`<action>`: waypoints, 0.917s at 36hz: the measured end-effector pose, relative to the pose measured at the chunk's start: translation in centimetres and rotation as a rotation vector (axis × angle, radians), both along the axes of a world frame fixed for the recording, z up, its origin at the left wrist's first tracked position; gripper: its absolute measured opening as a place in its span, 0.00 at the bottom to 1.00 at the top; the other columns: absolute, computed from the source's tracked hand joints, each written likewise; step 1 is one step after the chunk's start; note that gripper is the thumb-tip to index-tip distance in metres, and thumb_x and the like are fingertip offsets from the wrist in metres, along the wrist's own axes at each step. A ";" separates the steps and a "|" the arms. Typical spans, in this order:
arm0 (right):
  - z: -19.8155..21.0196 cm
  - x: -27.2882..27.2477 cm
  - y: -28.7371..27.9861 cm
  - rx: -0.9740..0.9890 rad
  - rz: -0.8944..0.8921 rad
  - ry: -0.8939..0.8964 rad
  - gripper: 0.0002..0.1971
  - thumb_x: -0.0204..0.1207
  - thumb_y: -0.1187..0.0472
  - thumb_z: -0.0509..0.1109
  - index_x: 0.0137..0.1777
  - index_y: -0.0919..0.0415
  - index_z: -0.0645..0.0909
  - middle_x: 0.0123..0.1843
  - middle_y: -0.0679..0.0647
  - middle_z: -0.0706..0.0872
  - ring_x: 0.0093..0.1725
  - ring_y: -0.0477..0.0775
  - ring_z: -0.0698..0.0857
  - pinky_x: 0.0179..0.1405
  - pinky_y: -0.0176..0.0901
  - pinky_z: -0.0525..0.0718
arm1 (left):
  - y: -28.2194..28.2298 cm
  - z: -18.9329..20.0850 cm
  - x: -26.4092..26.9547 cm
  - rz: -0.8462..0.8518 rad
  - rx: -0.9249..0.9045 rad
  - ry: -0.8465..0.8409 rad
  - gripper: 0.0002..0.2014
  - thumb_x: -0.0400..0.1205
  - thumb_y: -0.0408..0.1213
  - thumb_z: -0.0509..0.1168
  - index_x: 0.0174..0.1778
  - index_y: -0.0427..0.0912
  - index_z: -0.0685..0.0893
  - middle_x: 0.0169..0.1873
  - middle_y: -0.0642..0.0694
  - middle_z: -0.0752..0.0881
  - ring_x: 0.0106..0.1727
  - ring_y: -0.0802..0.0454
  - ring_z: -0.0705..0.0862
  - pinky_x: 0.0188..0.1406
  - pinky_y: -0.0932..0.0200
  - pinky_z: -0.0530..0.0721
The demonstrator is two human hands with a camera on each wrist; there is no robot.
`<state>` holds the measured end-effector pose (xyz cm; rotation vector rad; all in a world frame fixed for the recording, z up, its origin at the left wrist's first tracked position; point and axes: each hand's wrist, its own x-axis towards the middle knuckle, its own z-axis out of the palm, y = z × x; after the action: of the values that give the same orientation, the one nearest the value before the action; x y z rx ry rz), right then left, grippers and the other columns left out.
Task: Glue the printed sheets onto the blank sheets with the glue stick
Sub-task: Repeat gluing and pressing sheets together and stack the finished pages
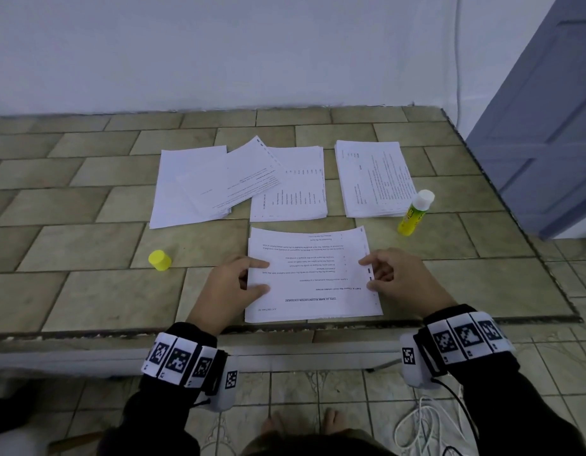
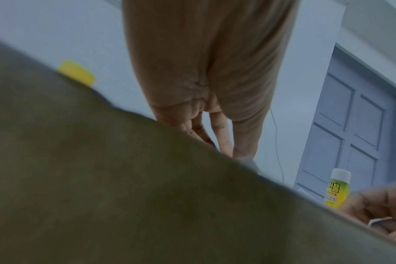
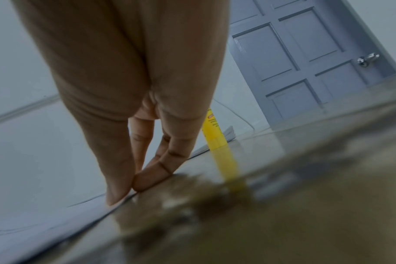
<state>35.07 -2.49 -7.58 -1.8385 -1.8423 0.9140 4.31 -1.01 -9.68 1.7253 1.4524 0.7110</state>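
Printed sheet (image 1: 313, 278) flat at near desk edge, between both hands. Left hand (image 1: 234, 281) pinches its left edge, index finger and thumb on top; right hand (image 1: 395, 274) pinches right edge. Glue stick (image 1: 415, 212) upright, uncapped, well right beyond, beside right paper stack (image 1: 372, 177). Yellow cap (image 1: 159, 260) left of left hand. More stacks (image 1: 239, 182) behind. Tiled desk (image 1: 87, 241), white wall, grey door (image 1: 548, 126) right.

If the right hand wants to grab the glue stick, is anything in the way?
Nothing visible blocks it. The right hand rests on the right edge of the printed sheet, and the glue stick stands upright beyond it, with only bare tabletop between. The stack of printed sheets lies beside the stick, not across the path.
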 end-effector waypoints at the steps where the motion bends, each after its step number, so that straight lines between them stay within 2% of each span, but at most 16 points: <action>1: -0.1 0.0 0.0 -0.001 0.000 0.003 0.19 0.70 0.70 0.78 0.59 0.56 0.84 0.47 0.47 0.79 0.41 0.40 0.80 0.40 0.23 0.78 | 0.0 0.0 0.0 -0.002 0.003 -0.003 0.17 0.75 0.29 0.77 0.55 0.53 0.86 0.52 0.62 0.81 0.44 0.72 0.83 0.40 0.78 0.79; 4: -0.3 0.2 0.0 0.008 -0.002 0.005 0.19 0.69 0.70 0.78 0.58 0.54 0.84 0.47 0.49 0.81 0.42 0.41 0.81 0.41 0.23 0.78 | -0.2 0.0 0.0 -0.009 0.017 -0.014 0.17 0.75 0.29 0.77 0.57 0.51 0.86 0.53 0.64 0.80 0.45 0.73 0.83 0.42 0.78 0.79; 9: -0.4 0.3 -0.1 0.017 0.000 0.028 0.19 0.68 0.71 0.79 0.58 0.56 0.85 0.48 0.50 0.82 0.43 0.43 0.82 0.42 0.25 0.79 | -0.3 -0.1 -0.1 -0.006 0.021 -0.024 0.17 0.75 0.28 0.77 0.58 0.47 0.88 0.52 0.63 0.80 0.45 0.73 0.83 0.42 0.79 0.79; 15: -0.4 0.2 -0.1 0.023 -0.002 0.018 0.20 0.68 0.71 0.79 0.59 0.56 0.85 0.49 0.50 0.82 0.44 0.44 0.82 0.46 0.29 0.81 | -0.3 -0.1 -0.1 -0.013 0.024 -0.012 0.17 0.76 0.29 0.77 0.58 0.49 0.87 0.54 0.61 0.80 0.46 0.74 0.82 0.42 0.79 0.78; 18: -0.3 0.2 -0.1 0.023 -0.004 0.015 0.20 0.68 0.71 0.79 0.59 0.56 0.85 0.48 0.50 0.81 0.44 0.45 0.83 0.49 0.34 0.83 | -0.2 -0.2 -0.2 -0.015 0.027 -0.015 0.17 0.75 0.30 0.77 0.58 0.49 0.87 0.55 0.58 0.82 0.47 0.73 0.83 0.43 0.79 0.79; 23: -0.3 0.2 -0.1 0.030 -0.002 0.004 0.19 0.68 0.71 0.79 0.59 0.56 0.85 0.46 0.49 0.81 0.43 0.44 0.82 0.48 0.34 0.83 | -0.2 -0.4 -0.4 -0.018 0.017 -0.028 0.17 0.75 0.30 0.77 0.58 0.50 0.87 0.58 0.51 0.85 0.49 0.67 0.85 0.45 0.76 0.82; 33: -0.2 0.0 0.0 0.024 -0.001 -0.035 0.19 0.68 0.69 0.79 0.59 0.56 0.85 0.49 0.53 0.82 0.45 0.49 0.84 0.53 0.42 0.85 | -0.3 -0.4 -0.4 -0.020 0.041 -0.003 0.17 0.75 0.30 0.78 0.56 0.51 0.87 0.57 0.52 0.83 0.49 0.71 0.83 0.45 0.78 0.80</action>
<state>35.05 -2.52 -7.79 -1.8512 -1.8652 0.8610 3.94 -1.29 -10.04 1.7666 1.4263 0.7371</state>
